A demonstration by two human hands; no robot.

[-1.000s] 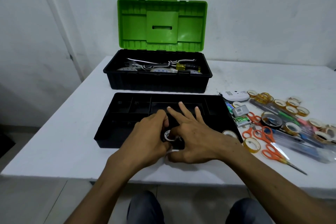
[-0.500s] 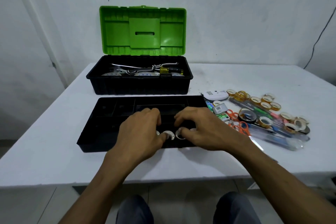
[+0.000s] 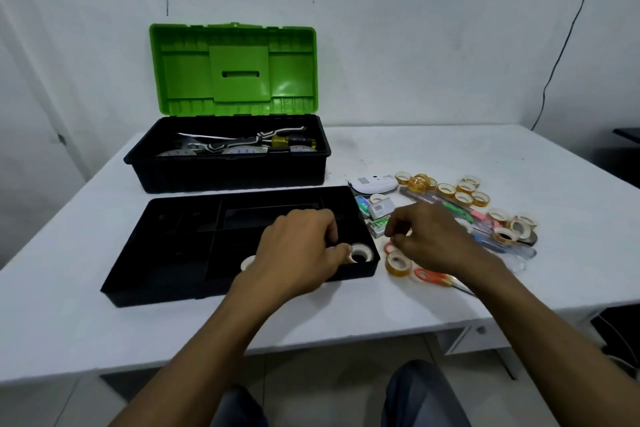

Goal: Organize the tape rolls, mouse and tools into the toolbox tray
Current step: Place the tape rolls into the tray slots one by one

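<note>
The left hand (image 3: 301, 250) sits in the black tray (image 3: 166, 253), thumb touching a white tape roll (image 3: 361, 253) at its near right corner; the right hand (image 3: 431, 241) hangs over the scissors (image 3: 428, 276) alongside.

Toolbox tray (image 3: 156, 291): left and centre compartments open from above. The front-right compartment is taken up by a white tape roll (image 3: 360, 253) and the left hand (image 3: 298, 253).

Toolbox (image 3: 228, 173) just behind the tray, lid (image 3: 235, 69) upright: far side blocked.

Right of the tray: dense tape rolls (image 3: 464, 191) and scissors (image 3: 433, 277), with the right hand (image 3: 433, 239) above them.

Worktop (image 3: 69, 288) bare at left and along the front.
</note>
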